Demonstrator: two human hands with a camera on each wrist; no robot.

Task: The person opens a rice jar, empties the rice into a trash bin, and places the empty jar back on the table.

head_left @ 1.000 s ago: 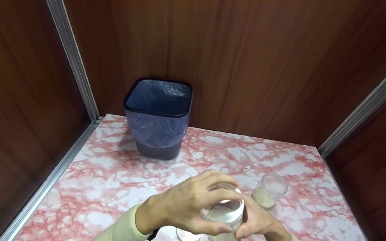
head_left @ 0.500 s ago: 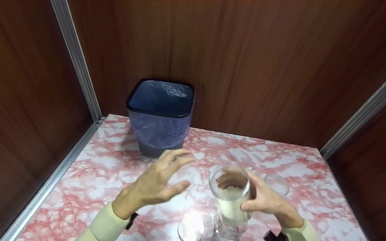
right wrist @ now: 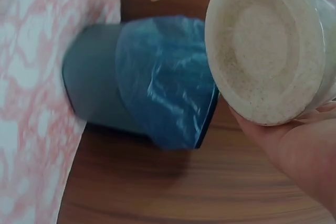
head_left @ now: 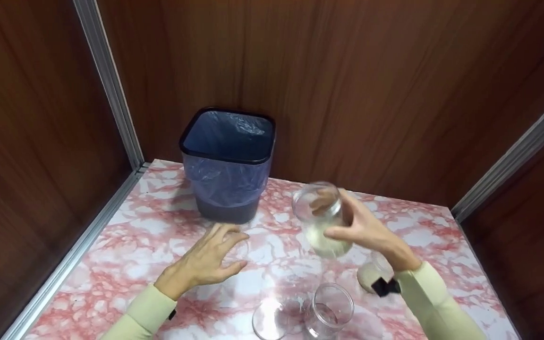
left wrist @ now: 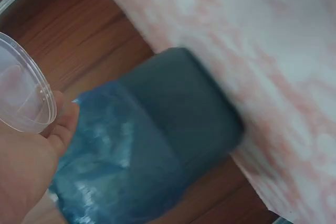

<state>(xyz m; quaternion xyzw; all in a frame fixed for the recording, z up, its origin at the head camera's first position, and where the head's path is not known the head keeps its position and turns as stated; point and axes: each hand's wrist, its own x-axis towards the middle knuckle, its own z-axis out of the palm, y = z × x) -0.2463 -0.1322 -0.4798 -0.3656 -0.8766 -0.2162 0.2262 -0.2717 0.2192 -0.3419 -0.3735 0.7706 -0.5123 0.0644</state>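
My right hand (head_left: 364, 222) grips a clear jar (head_left: 319, 231) from its right side and holds it up over the table. Pale, fine-grained contents fill its lower part; the right wrist view shows the jar's bottom (right wrist: 262, 51) with the grains pressed against it. The jar's mouth is uncovered. To the left, my left hand (head_left: 208, 259) pinches a clear round lid (left wrist: 23, 90), faint in the head view but plain in the left wrist view. Below the raised jar stands another clear jar (head_left: 333, 307), with a second round lid (head_left: 269, 321) lying beside it.
A bin (head_left: 227, 184) with a bluish liner and black rim stands at the back left, near the wooden wall (head_left: 347, 94). One more jar (head_left: 371, 276) with pale grains sits partly behind my right wrist. The tabletop (head_left: 135, 264) is red-and-white marbled.
Both hands were together on the jar; they have parted. My left hand moved left with the lid, and my right hand lifted the jar forward, uncovering the jar below.
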